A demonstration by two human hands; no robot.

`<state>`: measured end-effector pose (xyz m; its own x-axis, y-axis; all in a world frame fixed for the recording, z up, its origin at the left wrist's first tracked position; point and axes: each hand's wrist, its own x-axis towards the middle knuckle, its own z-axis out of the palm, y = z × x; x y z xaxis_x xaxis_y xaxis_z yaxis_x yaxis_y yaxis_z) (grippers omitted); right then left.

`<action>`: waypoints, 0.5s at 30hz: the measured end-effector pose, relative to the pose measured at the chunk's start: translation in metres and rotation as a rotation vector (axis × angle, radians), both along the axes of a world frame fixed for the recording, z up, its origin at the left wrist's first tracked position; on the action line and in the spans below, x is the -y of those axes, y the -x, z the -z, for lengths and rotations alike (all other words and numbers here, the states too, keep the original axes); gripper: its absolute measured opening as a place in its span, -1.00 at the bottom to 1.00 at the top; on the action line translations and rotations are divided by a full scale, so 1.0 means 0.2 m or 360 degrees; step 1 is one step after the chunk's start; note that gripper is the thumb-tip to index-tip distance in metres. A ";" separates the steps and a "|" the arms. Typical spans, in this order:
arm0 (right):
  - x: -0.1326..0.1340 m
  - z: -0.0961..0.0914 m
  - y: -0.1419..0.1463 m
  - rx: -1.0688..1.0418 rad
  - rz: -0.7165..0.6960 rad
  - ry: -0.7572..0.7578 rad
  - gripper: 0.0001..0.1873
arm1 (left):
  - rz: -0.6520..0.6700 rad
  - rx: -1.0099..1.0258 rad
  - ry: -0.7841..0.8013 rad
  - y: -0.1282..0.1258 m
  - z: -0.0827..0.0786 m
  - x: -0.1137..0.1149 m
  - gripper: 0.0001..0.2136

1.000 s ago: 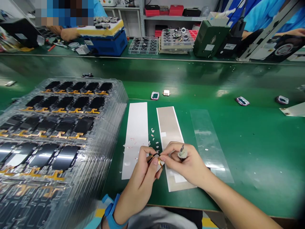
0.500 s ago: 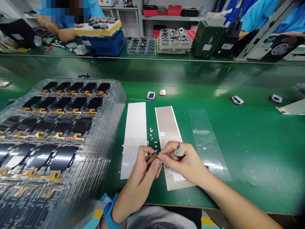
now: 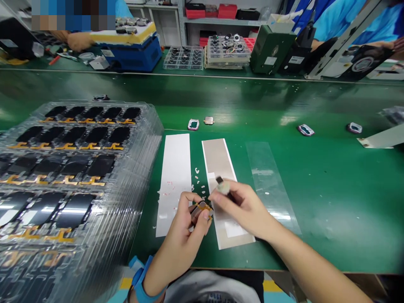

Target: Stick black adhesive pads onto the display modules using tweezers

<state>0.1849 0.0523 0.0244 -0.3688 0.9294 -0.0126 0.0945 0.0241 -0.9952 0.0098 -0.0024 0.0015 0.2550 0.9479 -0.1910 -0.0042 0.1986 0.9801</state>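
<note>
My left hand pinches a small display screen with an orange flex cable between thumb and fingers. Just right of it, my right hand is closed round a slim dark tool with a pale wrapped end; its kind I cannot make out. The right thumb and forefinger are close to the screen but apart from it. Under the hands lie a white sheet with small red marks and a beige-faced strip. Small white scraps are scattered between the two.
At left, a tall stack of clear trays carries rows of black screens. A clear film lies at right. Several watch cases sit farther back. Beyond the ledge stand a blue box, a green box and co-workers in blue.
My right hand has drawn slightly up and away from the screen, and its tool has tilted. More of the screen and its orange cable now shows. The view has shifted a little.
</note>
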 end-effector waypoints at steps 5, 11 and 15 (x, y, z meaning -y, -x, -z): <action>0.11 -0.07 -0.14 0.0158 0.0399 -0.0413 -0.63 | 0.0241 -0.0388 -0.0311 0.02 -0.05 0.02 -0.93; 0.45 0.11 -0.12 0.0141 0.0612 -0.0124 -0.85 | 0.0737 -0.0970 -0.0963 0.04 -0.09 0.12 -0.75; 0.53 0.20 -0.09 0.0213 0.0797 -0.0197 -0.93 | 0.1039 -0.1234 -0.1129 0.04 -0.07 0.17 -0.69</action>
